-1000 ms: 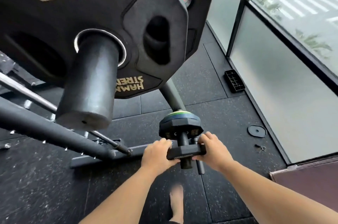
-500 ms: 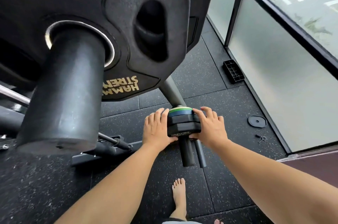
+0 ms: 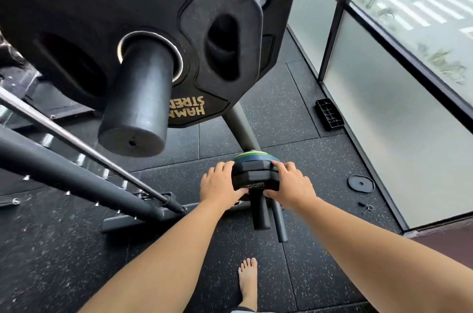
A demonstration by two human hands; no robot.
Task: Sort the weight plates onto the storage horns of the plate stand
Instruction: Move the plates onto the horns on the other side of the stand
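A small black weight plate (image 3: 253, 177) sits on the low storage horn (image 3: 259, 213) of the plate stand, pushed up against a stack with blue and green plates (image 3: 252, 155) behind it. My left hand (image 3: 217, 183) holds its left side and my right hand (image 3: 291, 183) its right side, thumbs on the front face. A large black 5KG plate (image 3: 153, 5) hangs on the upper horn (image 3: 138, 108), close to the camera.
A small black plate (image 3: 361, 183) lies on the rubber floor by the frosted glass wall (image 3: 384, 133), with a spring clip (image 3: 367, 207) near it and a black tray (image 3: 330, 114) farther back. A barbell (image 3: 76, 138) slants across the left. My bare foot (image 3: 248, 282) stands below the horn.
The small black plate went from the horn's tip along the horn to the stack. Both hands followed it and now sit on its sides.
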